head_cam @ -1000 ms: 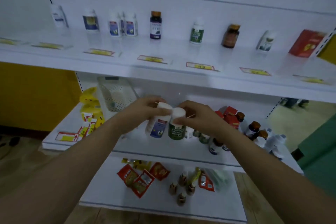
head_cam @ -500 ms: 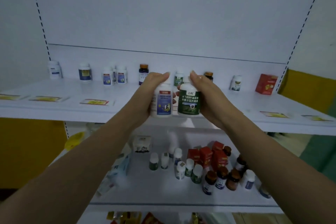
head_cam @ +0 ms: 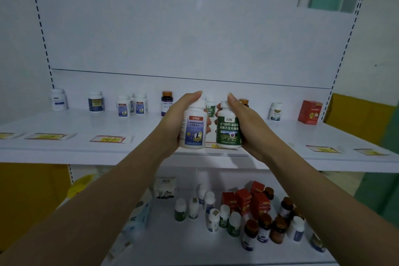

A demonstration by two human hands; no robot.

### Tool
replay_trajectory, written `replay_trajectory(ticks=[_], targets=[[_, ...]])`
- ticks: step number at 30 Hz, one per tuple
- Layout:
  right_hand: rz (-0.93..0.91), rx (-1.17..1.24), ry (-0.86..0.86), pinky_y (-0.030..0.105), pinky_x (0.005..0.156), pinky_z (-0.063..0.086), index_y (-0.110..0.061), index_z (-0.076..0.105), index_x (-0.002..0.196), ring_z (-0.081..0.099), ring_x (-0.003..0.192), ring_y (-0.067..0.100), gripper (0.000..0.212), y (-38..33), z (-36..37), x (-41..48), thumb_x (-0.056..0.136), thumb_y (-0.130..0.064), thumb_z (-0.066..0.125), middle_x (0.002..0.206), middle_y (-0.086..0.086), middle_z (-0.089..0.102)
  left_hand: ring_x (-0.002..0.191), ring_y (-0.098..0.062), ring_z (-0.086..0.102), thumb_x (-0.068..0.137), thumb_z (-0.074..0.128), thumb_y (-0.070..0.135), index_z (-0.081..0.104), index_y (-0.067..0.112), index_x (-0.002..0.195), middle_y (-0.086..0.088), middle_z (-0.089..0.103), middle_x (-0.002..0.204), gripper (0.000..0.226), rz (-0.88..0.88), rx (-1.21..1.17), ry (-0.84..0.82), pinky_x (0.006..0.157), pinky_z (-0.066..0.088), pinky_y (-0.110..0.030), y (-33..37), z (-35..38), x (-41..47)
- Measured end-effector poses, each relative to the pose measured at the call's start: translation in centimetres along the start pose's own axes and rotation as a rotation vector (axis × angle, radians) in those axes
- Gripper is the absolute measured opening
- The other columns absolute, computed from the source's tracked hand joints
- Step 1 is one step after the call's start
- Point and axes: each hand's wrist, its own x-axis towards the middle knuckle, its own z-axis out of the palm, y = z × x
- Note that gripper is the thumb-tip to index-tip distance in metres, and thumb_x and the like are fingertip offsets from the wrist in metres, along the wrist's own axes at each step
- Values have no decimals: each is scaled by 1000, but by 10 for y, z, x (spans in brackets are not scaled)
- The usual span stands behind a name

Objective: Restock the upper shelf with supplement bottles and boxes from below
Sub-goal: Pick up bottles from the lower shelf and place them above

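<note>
upper shelf [head_cam: 151, 153], rear row, from the left edge: a pale-label bottle [head_cam: 57, 100]; a dark-blue-label bottle [head_cam: 96, 102]; a close group of small blue-label bottles [head_cam: 131, 106]; an orange-cap dark bottle [head_cam: 167, 101], partly hidden by the left hand. yellow price tags [head_cam: 108, 139] lie flat along the front strip of the shelf.

left hand [head_cam: 172, 125]: raised at the front part of the upper shelf. fingers and thumb are curled round a night-sky-label bottle [head_cam: 194, 130]. the bottle is white, upright, label toward the camera, with a fingertip over the cap.

right hand [head_cam: 250, 129]: at the same height. fingers are curled round a green-label bottle [head_cam: 228, 130], white, upright, label toward the camera, with fingertips over the cap. the two held bottles stand side by side, just apart. contact between their bases and the shelf surface cannot be determined.

behind the hands: a second green bottle [head_cam: 210, 107] and an amber bottle [head_cam: 244, 102] stand in the rear row, each partly hidden. further right: a small white bottle [head_cam: 275, 111], then a red box [head_cam: 310, 112] near the right upright.

lower shelf [head_cam: 168, 242]: white-cap bottles [head_cam: 213, 214] cluster at the centre, red cartons [head_cam: 248, 200] stand behind them, and brown-cap bottles [head_cam: 269, 229] stand to the right.
</note>
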Motion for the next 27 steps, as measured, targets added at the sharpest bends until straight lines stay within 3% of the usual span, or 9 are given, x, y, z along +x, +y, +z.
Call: replay_trajectory(ticks=[4, 7, 11, 14, 17, 22, 27], targets=[[-1, 48, -35, 32, 75, 55, -18, 66, 92, 66, 70, 14, 36, 3, 2, 7, 92, -49, 47, 76, 1, 70, 52, -18, 61, 88, 53, 39, 59, 12, 82, -8, 65, 62, 29, 1, 1, 29, 56, 54, -26, 2, -7, -6], [21, 82, -57, 31, 75, 54, -16, 64, 96, 65, 70, 13, 35, 4, 9, 15, 92, -47, 48, 76, 1, 69, 53, -19, 61, 87, 55, 39, 61, 12, 80, -7, 66, 62, 29, 13, 5, 82, 62, 54, -29, 5, -16, -13], [24, 138, -129, 28, 66, 54, -17, 64, 89, 67, 65, 11, 31, 5, 26, 27, 93, -44, 49, 72, -2, 70, 54, -20, 62, 87, 56, 38, 68, 15, 63, -9, 67, 63, 35, 34, 8, 139, 66, 53, -32, 14, -32, -24], [28, 185, -183, 23, 58, 55, -18, 65, 86, 68, 61, 10, 29, 5, 39, 34, 94, -40, 48, 70, -2, 71, 53, -19, 62, 88, 54, 39, 63, 11, 76, -8, 67, 64, 31, 53, 45, 163, 60, 56, -27, 21, -43, -32], [31, 195, -209, 25, 62, 56, -17, 64, 93, 67, 65, 10, 27, 7, 50, 42, 94, -40, 48, 74, -1, 70, 54, -18, 63, 87, 56, 39, 60, 10, 84, -8, 67, 65, 29, 57, 75, 191, 58, 56, -25, 27, -54, -39], [73, 198, -218, 33, 77, 54, -17, 62, 98, 64, 73, 15, 29, 14, 62, 51, 92, -43, 51, 77, 0, 69, 53, -16, 62, 86, 58, 37, 62, 13, 79, -5, 67, 62, 26, 62, 103, 208, 61, 55, -25, 29, -67, -44], [92, 198, -182, 31, 75, 54, -18, 63, 96, 65, 70, 13, 27, 18, 54, 51, 92, -41, 51, 76, 0, 69, 54, -16, 62, 86, 57, 39, 63, 12, 78, -5, 67, 64, 28, 46, 111, 196, 63, 55, -25, 26, -64, -29]])
